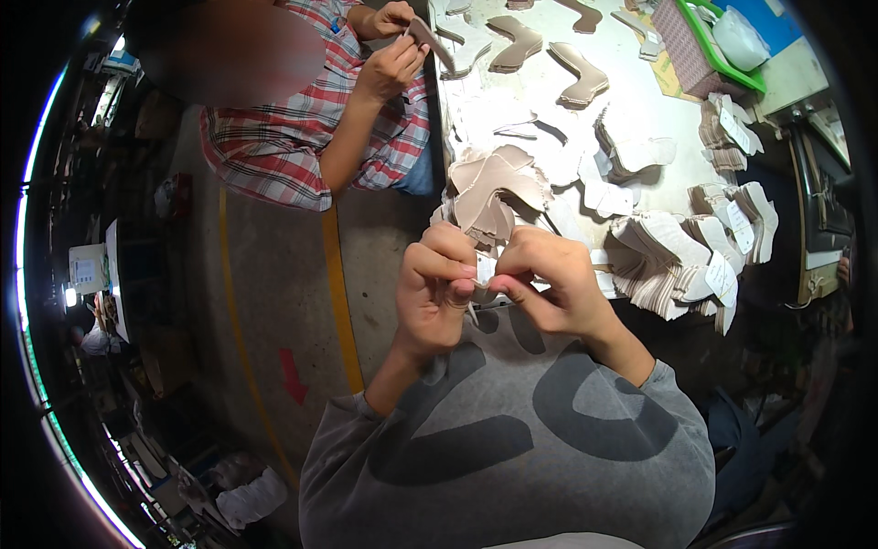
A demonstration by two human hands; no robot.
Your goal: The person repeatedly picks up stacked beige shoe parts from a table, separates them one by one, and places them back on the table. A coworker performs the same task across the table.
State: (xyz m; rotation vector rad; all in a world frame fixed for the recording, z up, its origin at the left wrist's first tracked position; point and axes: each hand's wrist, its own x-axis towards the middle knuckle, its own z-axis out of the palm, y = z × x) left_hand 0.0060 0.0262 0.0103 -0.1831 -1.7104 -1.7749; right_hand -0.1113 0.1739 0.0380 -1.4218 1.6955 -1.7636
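Close to my chest, at the table's near edge, my left hand (437,291) and my right hand (553,282) come together. Thumbs and fingertips of both pinch a small white piece (486,268), mostly covered by the fingers. Its full shape and material cannot be made out. Just beyond my fingers lies a loose heap of beige curved cut pieces (498,178), like flat shoe-upper parts. To the right of my right hand sit thick stacks of similar pale pieces (663,252), some with white tags (721,277) on them.
Across the white table (654,87) lie more curved pieces (579,73) and stacks (631,146). A green tray (732,55) and a pink box (681,46) stand at the far right. At the left, a co-worker in a checked shirt (265,169) holds a brown piece (430,46).
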